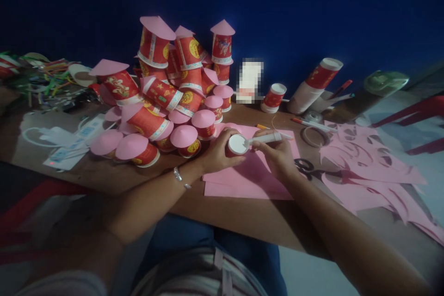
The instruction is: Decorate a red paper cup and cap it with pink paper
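Note:
My left hand (222, 150) is wrapped round a small red paper cup, whose round white end (237, 143) faces up. In my right hand (277, 155) is a slim whitish tube (265, 138), gripped between thumb and fingers. The tube's narrow tip meets the right side of the cup's white end. Under both hands lie pink paper sheets (222, 187). To the left, many red paper cups with pink cone tops (183, 138) are piled up, some stacked on others. Black scissors (307, 169) rest just right of my right hand.
Cut pink paper scraps (364, 152) spread over the right side. Behind stand a lone red cup (274, 98), a leaning cup stack (314, 85) and a roll of tape (315, 136). At left are a white power strip (74, 143) and a tangle of coloured strips (52, 78).

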Demonstrator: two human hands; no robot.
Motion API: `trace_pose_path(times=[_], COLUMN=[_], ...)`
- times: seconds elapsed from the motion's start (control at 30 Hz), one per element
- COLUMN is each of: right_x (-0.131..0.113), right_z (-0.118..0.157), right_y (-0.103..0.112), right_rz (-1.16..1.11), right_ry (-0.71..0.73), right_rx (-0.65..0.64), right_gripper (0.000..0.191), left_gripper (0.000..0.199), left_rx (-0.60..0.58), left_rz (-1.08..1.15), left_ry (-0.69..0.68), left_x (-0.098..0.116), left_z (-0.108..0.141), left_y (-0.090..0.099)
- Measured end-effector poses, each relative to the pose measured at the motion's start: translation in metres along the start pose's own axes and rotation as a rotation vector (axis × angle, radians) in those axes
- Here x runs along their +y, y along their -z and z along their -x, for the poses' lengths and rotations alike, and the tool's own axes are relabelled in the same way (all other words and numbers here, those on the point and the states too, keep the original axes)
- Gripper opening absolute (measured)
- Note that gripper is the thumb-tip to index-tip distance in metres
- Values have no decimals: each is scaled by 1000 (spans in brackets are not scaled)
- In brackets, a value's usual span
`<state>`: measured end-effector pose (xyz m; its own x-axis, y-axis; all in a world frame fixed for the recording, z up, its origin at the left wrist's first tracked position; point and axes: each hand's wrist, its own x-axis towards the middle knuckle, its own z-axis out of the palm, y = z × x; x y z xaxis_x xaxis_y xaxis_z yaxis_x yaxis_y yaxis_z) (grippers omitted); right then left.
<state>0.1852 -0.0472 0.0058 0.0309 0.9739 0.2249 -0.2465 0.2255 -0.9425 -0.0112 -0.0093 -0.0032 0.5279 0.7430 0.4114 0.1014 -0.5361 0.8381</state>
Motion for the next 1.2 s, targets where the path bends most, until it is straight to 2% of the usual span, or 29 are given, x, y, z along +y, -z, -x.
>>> trace_pose_path(times=[0.23, 0.37, 0.5, 0.97, 1.1, 1.2], right_x=[-1, -3, -4, -8, -7, -7], right_z=[-1, -1, 0, -1, -2, -2], right_y=[2, 4, 4, 5, 4, 3], right_rz=[18, 87, 93, 159, 157, 133], right_ry=[-15, -1, 27, 29, 16, 11], right_rx=[-22, -43, -19, -23, -16, -5], right_gripper=[25, 22, 23, 27, 30, 28], left_gripper=[54, 65, 62, 55, 59, 67], left_rx=[-79, -71, -59, -90, -94, -36], left_rz=[11, 56, 101, 87, 54, 11], left_ry=[-3, 69, 81, 59, -18, -40], left_x=[3, 3, 1, 0, -4, -10], left_z=[0, 0, 0, 0, 1, 1], left_y=[3, 3, 2, 4, 2, -2])
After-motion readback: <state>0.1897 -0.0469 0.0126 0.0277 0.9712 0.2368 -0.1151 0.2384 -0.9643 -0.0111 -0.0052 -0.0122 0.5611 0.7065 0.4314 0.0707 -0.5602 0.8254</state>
